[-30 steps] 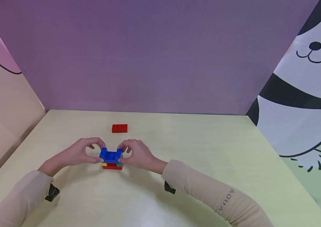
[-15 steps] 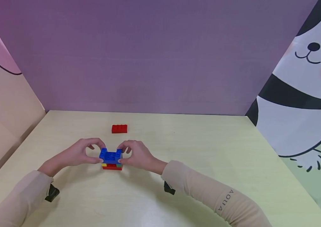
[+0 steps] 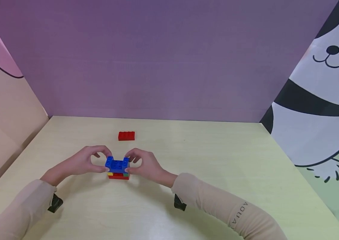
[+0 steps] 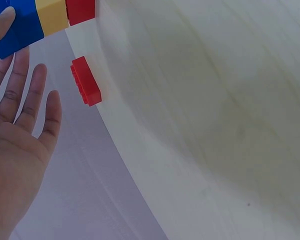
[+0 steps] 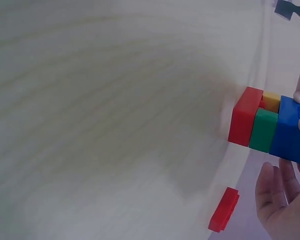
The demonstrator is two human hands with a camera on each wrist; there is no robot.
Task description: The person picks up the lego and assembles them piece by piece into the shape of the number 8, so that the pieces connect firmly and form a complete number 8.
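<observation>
A small stack of toy building bricks stands on the table, with a red brick (image 3: 118,177) at the bottom. Above it are a yellow brick (image 4: 53,16) on the left side and a green brick (image 5: 263,131) on the right. A long blue brick (image 3: 117,165) spans the top, its two ends rising higher than its studded middle. My left hand (image 3: 82,162) pinches the blue part's left end between thumb and index finger, other fingers extended behind. At the right end, my right hand (image 3: 147,165) pinches likewise, thumb in front and index finger at the back.
A loose red brick (image 3: 126,136) lies on the pale wooden table (image 3: 217,160) behind the stack. Past the table's far edge rises a purple panel (image 3: 157,60). A panda picture (image 3: 316,133) covers the wall on the right.
The right wrist and sleeve have dropped slightly, and the right index finger has shifted a little to the right. The left hand, stack and loose red brick stay put.
</observation>
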